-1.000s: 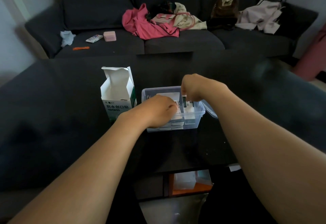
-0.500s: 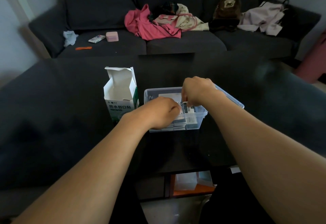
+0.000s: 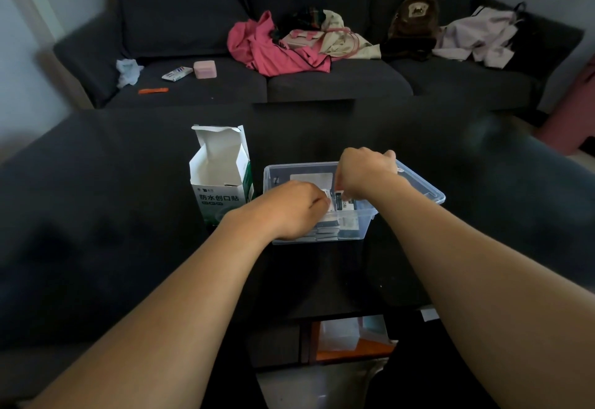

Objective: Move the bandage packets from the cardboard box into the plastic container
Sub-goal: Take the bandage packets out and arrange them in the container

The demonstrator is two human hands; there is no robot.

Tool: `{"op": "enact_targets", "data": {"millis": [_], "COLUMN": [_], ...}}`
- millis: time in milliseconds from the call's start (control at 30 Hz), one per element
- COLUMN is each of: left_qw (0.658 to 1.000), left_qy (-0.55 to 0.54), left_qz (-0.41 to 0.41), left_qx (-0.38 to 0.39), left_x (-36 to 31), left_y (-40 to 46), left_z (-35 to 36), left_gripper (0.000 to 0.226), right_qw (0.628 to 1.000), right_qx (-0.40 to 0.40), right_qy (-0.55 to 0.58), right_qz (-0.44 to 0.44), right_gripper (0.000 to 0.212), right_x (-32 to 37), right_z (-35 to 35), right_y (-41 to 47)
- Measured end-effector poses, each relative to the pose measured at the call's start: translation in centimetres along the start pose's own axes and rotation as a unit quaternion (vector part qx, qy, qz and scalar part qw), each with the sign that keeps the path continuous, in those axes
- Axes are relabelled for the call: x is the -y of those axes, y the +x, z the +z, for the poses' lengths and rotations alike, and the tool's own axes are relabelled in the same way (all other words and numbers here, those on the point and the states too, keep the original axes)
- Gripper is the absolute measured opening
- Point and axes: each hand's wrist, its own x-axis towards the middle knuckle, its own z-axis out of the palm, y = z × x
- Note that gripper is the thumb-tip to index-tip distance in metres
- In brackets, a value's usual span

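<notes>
Both hands were down in the plastic container [image 3: 428, 191]. The left hand [image 3: 289, 210] was curled knuckles-up over the near left part of it, fingertips pinched on a bandage packet [image 3: 326, 196] standing on edge. The right hand [image 3: 365, 172] came in from the right over the far rim, fingers curled down and pinched on the upright bandage packets [image 3: 344, 204] at the middle; which single one it held could not be told.

More packets [image 3: 328, 233] lay stacked flat against the container's near wall, seen through the clear plastic. The container sat on the dark table [image 3: 96, 215] about midway across, nearer the far edge than the near one, its clear lid hinged open on the right side.

Just to its left, nearly touching, stood the cardboard box [image 3: 222, 180], upright with its top flaps open and white inside; whether anything remained in it could not be told.

Beyond the table's far edge ran a dark sofa [image 3: 338, 83] carrying a pink garment [image 3: 267, 51], a beige bag [image 3: 331, 38], a brown backpack [image 3: 413, 20], a pale garment [image 3: 479, 38], a small pink case [image 3: 204, 69] and an orange pen [image 3: 153, 90].
</notes>
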Motion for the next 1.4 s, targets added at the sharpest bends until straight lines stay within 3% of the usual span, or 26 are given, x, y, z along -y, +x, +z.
{"op": "enact_targets", "data": {"millis": [300,433,500,567,633,667,700,733,800,867,933,1033,1133,1300,1400], "left_qw": [0.998,0.975,0.931,0.853,0.749,0.702,0.677,0.686,0.778,0.872,0.908,0.916,0.892,0.87,0.861], "left_qy": [-0.024,-0.102,-0.155,-0.177,-0.215,-0.24,-0.266,-0.281,-0.266,-0.219,-0.193,-0.19,-0.264,-0.146,-0.119], "left_qz": [0.038,0.092,0.117,0.109,0.057,0.014,-0.035,-0.091,-0.194,-0.226,-0.226,-0.228,-0.234,-0.146,-0.079], "left_qx": [-0.043,-0.177,-0.31,-0.479,-0.625,-0.67,-0.685,-0.665,-0.535,-0.375,-0.295,-0.271,-0.281,-0.448,-0.488], "left_x": [0.3,0.7,1.0,2.1,4.2,5.8,7.3,9.0,11.6,12.7,12.5,11.9,11.7,13.1,12.4], "left_y": [0.0,-0.6,-1.5,-2.5,-3.8,-4.7,-5.4,-5.9,-6.7,-6.9,-6.9,-6.7,-6.2,-6.3,-6.7], "left_z": [0.0,-1.0,-2.3,-4.0,-5.5,-6.2,-6.5,-6.7,-6.4,-5.4,-4.6,-3.7,-3.3,-4.0,-4.6], "left_gripper": [0.036,0.026,0.022,0.017,0.012,0.013,0.019,0.028,0.049,0.064,0.057,0.041,0.034,0.037,0.033], "right_qw": [0.999,0.998,0.997,0.996,0.99,0.982,0.97,0.955,0.917,0.894,0.897,0.926,0.955,0.951,0.94], "right_qx": [0.034,0.05,0.054,0.048,-0.011,-0.062,-0.115,-0.155,-0.166,-0.124,-0.096,-0.061,-0.058,-0.043,-0.013], "right_qy": [0.002,0.031,0.051,0.077,0.139,0.173,0.2,0.23,0.312,0.339,0.298,0.229,0.171,0.198,0.206], "right_qz": [0.0,0.015,0.018,0.002,-0.033,-0.052,-0.073,-0.104,-0.187,-0.266,-0.313,-0.294,-0.237,-0.233,-0.27], "right_gripper": [0.027,0.03,0.027,0.024,0.016,0.012,0.009,0.008,0.007,0.009,0.012,0.016,0.023,0.041,0.06], "right_x": [0.1,0.1,0.0,0.3,0.8,1.7,2.5,3.5,6.1,8.7,11.0,13.4,13.7,13.6,13.9], "right_z": [0.3,-1.4,-2.5,-3.6,-4.5,-5.0,-5.4,-5.8,-6.4,-6.6,-5.8,-4.4,-3.9,-4.3,-4.1], "right_y": [-0.3,-0.6,-0.5,-0.5,-0.7,-1.0,-1.3,-1.7,-2.6,-3.7,-3.7,-3.0,-2.8,-2.6,-2.9]}}
